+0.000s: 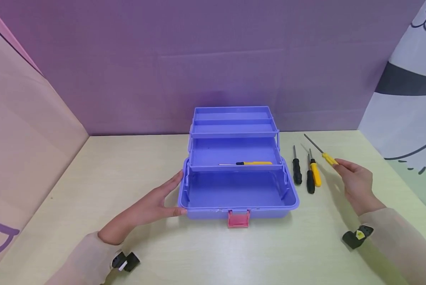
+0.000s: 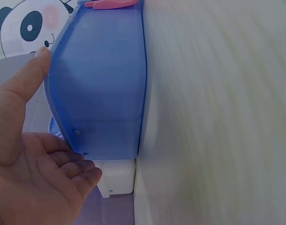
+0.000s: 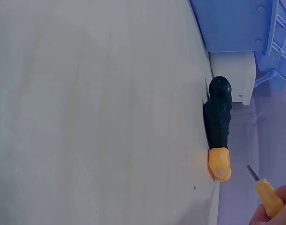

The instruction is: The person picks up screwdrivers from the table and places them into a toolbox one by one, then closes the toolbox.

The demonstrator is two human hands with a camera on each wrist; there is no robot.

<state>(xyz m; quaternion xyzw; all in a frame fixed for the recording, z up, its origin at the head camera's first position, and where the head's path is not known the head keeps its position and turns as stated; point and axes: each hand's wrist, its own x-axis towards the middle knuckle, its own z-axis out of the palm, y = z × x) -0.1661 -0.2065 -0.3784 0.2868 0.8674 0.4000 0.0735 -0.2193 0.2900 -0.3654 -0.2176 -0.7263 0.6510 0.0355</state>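
My right hand point(image 1: 357, 182) pinches the handle end of a yellow screwdriver point(image 1: 329, 159), whose long shaft points up and left, raised above the table. In the right wrist view only fingertips point(image 3: 285, 206) and part of this yellow handle show. My left hand point(image 1: 152, 202) rests against the left end of an opened purple-blue toolbox point(image 1: 234, 213), thumb and fingers spread along its rim. The left wrist view shows the thumb on the rim and the other fingers loosely bent by the end wall. A small yellow-and-black screwdriver point(image 1: 257, 163) lies in the toolbox's lower tray point(image 1: 234, 148).
Right of the toolbox lie two black-handled screwdrivers, one nearer the box point(image 1: 297, 172) and one farther right point(image 1: 310, 182), beside a yellow-and-black screwdriver point(image 1: 316, 174). A pink latch point(image 1: 238, 219) hangs at the box's front. A purple backdrop point(image 1: 220, 59) stands behind the table point(image 1: 127, 170).
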